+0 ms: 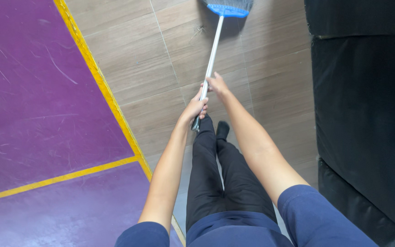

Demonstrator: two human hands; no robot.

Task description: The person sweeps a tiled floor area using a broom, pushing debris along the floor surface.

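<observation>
A: Floor first: purple mat (37, 105) with yellow border lines at left, tiled floor (161, 59) in the middle, black padded block (366, 114) at right.

B: One broom (212, 55), its blue head out ahead on the tiles. Left hand (196, 107) clasps the handle's end; right hand (216, 84) is wrapped just above.

A: Two hands, one broom. My judgement: short, low strokes, bristles flat.

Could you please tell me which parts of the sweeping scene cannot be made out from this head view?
- Broom head: cut off by the top edge; most of the bristles are out of frame.
- Handle: its gripped stretch is hidden by the left hand and right hand.
- Feet: one hidden behind the legs.
- Black padded block: cut off at the right edge.
</observation>
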